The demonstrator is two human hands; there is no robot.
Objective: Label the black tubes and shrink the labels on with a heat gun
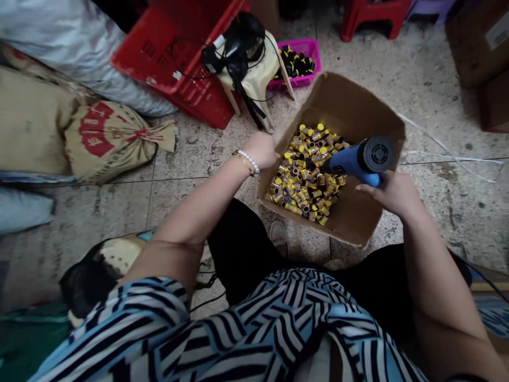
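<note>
In the head view, my right hand (400,195) is wrapped round the handle of a blue heat gun (350,160). Its round black vented back faces up, and its front end points down and left into an open cardboard box (353,109). The nozzle is hard to make out against the contents. Many small bottle-like pieces with yellow caps and printed wraps (304,175) lie heaped in the box. At the box's left rim, my left hand (260,150) is closed over the cardboard edge; most of its fingers are hidden.
Beyond the box stand a pink basket (314,55) of black and yellow pieces, a cream stool (258,79) with black cabled gear, and a red crate (167,53). Tied sacks (113,140) lie left. A red stool (374,18) and cartons (477,48) stand at the far right.
</note>
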